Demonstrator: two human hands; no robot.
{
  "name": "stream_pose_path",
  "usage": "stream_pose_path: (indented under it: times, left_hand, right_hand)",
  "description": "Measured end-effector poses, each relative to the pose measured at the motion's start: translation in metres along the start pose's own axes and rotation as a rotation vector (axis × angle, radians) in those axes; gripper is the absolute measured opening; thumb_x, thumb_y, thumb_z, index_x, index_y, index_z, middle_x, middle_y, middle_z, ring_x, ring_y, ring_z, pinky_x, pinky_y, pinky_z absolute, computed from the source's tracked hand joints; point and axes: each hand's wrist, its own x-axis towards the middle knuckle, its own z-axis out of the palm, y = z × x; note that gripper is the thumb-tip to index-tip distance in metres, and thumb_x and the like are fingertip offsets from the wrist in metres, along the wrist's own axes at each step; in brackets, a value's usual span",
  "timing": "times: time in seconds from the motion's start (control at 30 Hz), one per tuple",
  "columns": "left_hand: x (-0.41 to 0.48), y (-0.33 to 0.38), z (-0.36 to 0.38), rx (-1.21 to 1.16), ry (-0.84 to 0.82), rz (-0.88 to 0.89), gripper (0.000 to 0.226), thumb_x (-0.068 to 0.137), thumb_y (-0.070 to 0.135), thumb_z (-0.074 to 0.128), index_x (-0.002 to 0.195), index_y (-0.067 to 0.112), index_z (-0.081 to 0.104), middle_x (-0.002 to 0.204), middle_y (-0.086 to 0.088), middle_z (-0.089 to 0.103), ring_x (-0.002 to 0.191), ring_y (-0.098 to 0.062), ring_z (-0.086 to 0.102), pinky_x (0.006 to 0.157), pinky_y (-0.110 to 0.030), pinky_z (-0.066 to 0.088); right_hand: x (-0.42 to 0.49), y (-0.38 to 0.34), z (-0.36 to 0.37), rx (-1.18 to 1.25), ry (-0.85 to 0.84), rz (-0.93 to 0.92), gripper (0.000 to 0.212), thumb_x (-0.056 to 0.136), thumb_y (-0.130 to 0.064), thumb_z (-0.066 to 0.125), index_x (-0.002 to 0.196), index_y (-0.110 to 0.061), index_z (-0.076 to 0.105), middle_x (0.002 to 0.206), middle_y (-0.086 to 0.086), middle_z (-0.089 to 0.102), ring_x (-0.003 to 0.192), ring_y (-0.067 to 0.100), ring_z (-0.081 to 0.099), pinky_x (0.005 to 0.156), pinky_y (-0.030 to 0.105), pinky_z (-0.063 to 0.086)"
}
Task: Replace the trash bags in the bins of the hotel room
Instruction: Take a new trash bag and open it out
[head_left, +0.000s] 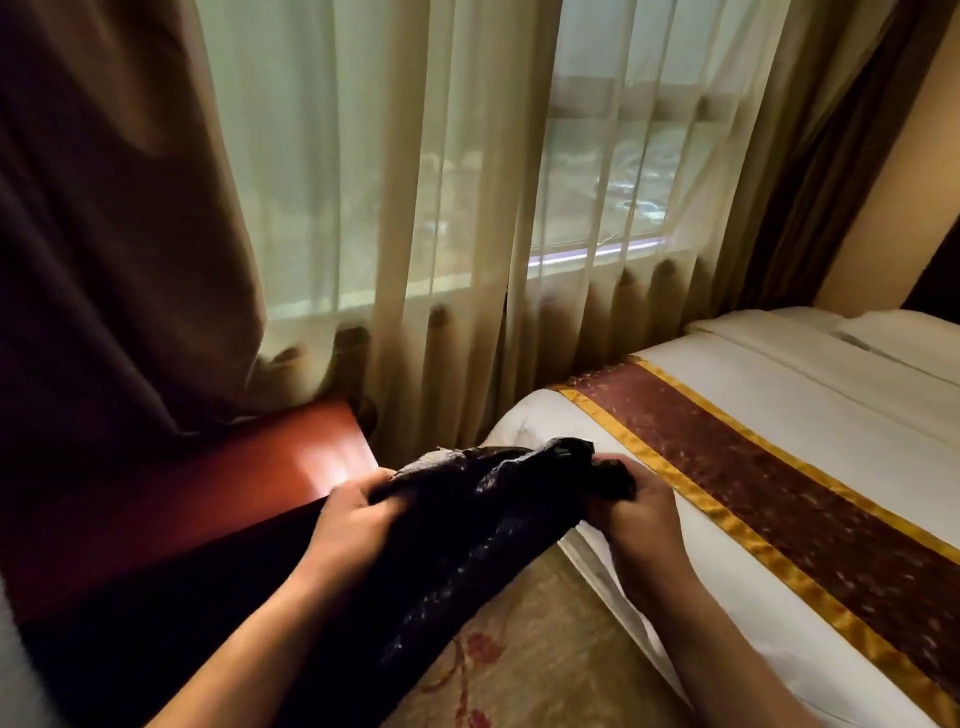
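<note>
My left hand (353, 514) and right hand (636, 512) each have a closed grip on the top of the black trash bag (467, 525), held up between the red worktop (249, 499) and the bed (789, 415). Its lower end is lost in shadow, perhaps cut off below. Sheer curtains (415, 208) blur the view beyond.

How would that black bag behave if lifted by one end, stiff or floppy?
Probably floppy: the black bag hangs crumpled between the left hand and right hand. Likely light, since grips at its top alone hold it up. Its glossy film may be slippery.
</note>
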Motion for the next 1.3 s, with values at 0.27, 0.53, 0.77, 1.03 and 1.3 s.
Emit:
stream_pose_path:
  times: [0.27, 0.53, 0.77, 1.03, 1.3]
  left_hand:
    - [0.074, 0.006, 0.000, -0.445, 0.346, -0.211, 0.021, 0.089, 0.004, 0.056, 0.085, 0.007, 0.077, 0.079, -0.012, 0.076, 0.063, -0.018, 0.071, 0.055, -0.027, 0.059]
    - [0.147, -0.010, 0.014, 0.355, 0.289, 0.168, 0.065, 0.058, 0.034, 0.058, 0.122, 0.027, 0.057, 0.122, 0.008, 0.051, 0.113, -0.011, 0.047, 0.099, -0.032, 0.039]
    - [0.229, -0.016, 0.040, 0.538, -0.200, 0.079, 0.013, 0.076, 0.032, 0.072, 0.088, 0.036, 0.074, 0.074, 0.011, 0.072, 0.073, -0.004, 0.068, 0.066, -0.031, 0.054]
    - [0.311, -0.027, 0.023, 0.071, -0.167, -0.176, 0.022, 0.084, -0.003, 0.069, 0.076, 0.015, 0.078, 0.074, -0.011, 0.075, 0.069, -0.021, 0.068, 0.069, -0.033, 0.054]
    - [0.366, -0.024, 0.077, 0.016, -0.101, -0.126, 0.021, 0.086, -0.006, 0.060, 0.073, 0.005, 0.072, 0.066, -0.007, 0.067, 0.064, -0.015, 0.060, 0.058, -0.024, 0.047]
  right_hand:
    - [0.075, 0.036, -0.013, 0.351, 0.125, 0.269, 0.023, 0.084, 0.019, 0.055, 0.085, -0.003, 0.064, 0.094, 0.025, 0.065, 0.096, 0.046, 0.064, 0.077, 0.046, 0.060]
    - [0.132, 0.045, 0.014, 0.133, 0.056, -0.030, 0.036, 0.081, 0.027, 0.053, 0.080, -0.006, 0.069, 0.098, 0.018, 0.072, 0.101, 0.039, 0.068, 0.085, 0.057, 0.057]
    - [0.193, 0.041, 0.051, -0.250, 0.003, -0.230, 0.035, 0.075, 0.025, 0.062, 0.080, -0.009, 0.071, 0.097, 0.001, 0.076, 0.099, 0.020, 0.070, 0.087, 0.035, 0.058]
    - [0.257, 0.056, 0.020, -0.375, 0.223, -0.033, 0.027, 0.086, 0.011, 0.061, 0.076, -0.013, 0.069, 0.075, 0.003, 0.073, 0.069, 0.012, 0.069, 0.064, 0.024, 0.057]
    - [0.348, 0.084, -0.001, -0.264, 0.167, 0.290, 0.027, 0.090, 0.006, 0.044, 0.075, -0.007, 0.063, 0.076, 0.008, 0.066, 0.070, 0.021, 0.062, 0.057, 0.033, 0.051]
